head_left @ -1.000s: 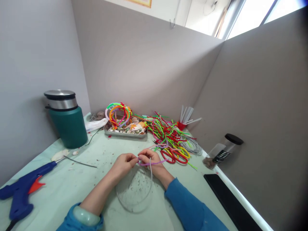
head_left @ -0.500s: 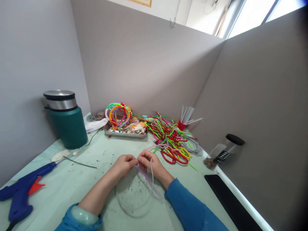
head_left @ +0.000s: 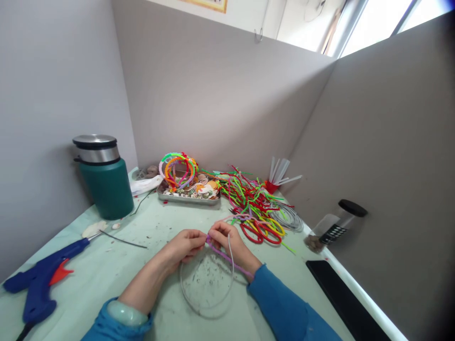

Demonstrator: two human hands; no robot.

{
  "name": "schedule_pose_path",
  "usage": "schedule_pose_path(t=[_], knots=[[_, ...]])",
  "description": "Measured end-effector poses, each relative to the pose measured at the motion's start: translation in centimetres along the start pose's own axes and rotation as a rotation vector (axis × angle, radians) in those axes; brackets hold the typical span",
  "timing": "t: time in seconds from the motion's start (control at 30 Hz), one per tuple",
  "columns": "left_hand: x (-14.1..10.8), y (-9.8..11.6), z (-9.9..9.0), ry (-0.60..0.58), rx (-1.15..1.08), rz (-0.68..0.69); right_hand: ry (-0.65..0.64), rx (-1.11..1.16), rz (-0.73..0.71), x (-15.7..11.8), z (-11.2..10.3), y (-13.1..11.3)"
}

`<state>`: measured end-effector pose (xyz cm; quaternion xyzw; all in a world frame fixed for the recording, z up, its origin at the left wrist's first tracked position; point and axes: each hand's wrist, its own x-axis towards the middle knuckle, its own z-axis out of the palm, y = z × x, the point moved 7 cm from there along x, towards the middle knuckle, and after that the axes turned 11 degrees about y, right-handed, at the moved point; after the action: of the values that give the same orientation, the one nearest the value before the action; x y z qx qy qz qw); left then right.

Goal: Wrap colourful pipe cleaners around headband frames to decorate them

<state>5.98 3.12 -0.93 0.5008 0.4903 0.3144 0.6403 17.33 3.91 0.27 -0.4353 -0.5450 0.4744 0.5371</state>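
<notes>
My left hand [head_left: 185, 246] and my right hand [head_left: 231, 244] meet over the middle of the table, fingertips pinched close together. Between them they hold a grey wire hoop [head_left: 199, 310], which hangs down toward the tabletop. A purple pipe cleaner [head_left: 227, 258] is wrapped at the hoop's top, right at my fingertips, and its loose end runs down to the right past my right wrist. The exact grip of each finger on wire and pipe cleaner is partly hidden.
Behind my hands stand a metal tray [head_left: 188, 201] of small decorations with colourful rings, piled pipe cleaners [head_left: 245, 189] and red-handled scissors [head_left: 263, 232]. A blue glue gun [head_left: 42, 274] and green flask [head_left: 106, 189] are left; a jar [head_left: 337, 227] and black slab [head_left: 341, 293] right.
The purple pipe cleaner's loose end has swung up toward my right wrist, and a purple wrap now shows between my fingertips. The whole view has shifted slightly.
</notes>
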Motion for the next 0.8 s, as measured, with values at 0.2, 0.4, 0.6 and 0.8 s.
schedule_pose_path(t=[0.2,0.4,0.6,0.8], knots=[[0.1,2.5,-0.5,0.241,0.428,0.473,0.001,0.038,0.033,0.2,0.0,0.4],[-0.6,3.3,-0.4,0.418,0.639,0.705,0.046,0.047,0.041,0.8,-0.4,0.9],[-0.2,3.2,-0.9,0.397,0.598,0.663,0.07,0.016,0.051,1.0,-0.5,1.0],[0.7,2.0,-1.5,0.324,0.483,0.434,0.036,0.016,0.092,1.1,-0.1,1.1]])
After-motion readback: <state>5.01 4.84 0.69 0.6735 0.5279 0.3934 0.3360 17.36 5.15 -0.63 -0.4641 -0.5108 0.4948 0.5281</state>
